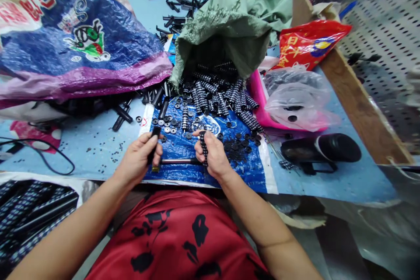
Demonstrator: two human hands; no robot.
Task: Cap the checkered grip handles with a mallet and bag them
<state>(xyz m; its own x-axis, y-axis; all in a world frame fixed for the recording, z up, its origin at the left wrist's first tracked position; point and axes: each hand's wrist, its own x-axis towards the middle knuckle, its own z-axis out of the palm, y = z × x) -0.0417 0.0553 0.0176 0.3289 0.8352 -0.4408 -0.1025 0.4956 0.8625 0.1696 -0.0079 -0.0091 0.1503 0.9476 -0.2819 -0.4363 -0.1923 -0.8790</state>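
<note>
Left hand [139,157] closed around a short black plastic tube [154,145] with a brass-coloured lower end, held upright over a blue woven plastic sheet [229,168]. Right hand [212,154] gripping a stacked string of small black-and-white washers [204,146], with a thin dark metal rod [177,161] lying between both hands. Loose black round washers [169,124] scattered just beyond. Behind them, an open green woven sack [234,22] spilling more stacked washer strings [219,92]. Right of that, a black cylindrical flask [323,148] lying on its side.
</note>
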